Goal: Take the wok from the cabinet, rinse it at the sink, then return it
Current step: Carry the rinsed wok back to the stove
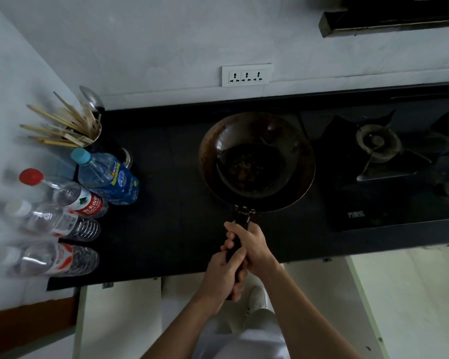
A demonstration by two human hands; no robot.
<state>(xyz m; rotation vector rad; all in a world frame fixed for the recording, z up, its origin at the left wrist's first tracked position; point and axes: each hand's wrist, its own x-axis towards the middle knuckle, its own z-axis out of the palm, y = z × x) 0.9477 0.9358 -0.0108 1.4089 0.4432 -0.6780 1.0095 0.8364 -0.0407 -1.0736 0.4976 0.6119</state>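
Both grips, left hand [222,274] and right hand [252,246], clench the handle [241,218]; the wok [257,161] looks heavy, rigid, front-weighted above the table [153,203].

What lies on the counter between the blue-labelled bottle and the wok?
Nothing: in the head view, bare black countertop separates the blue-labelled plastic water bottle from the dark round metal wok.

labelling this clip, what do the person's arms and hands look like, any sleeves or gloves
Both arms are bare as far as the frame shows, with no sleeves in sight. The left hand and right hand wear no gloves, and no rings, watch or markings can be made out in the dim light.
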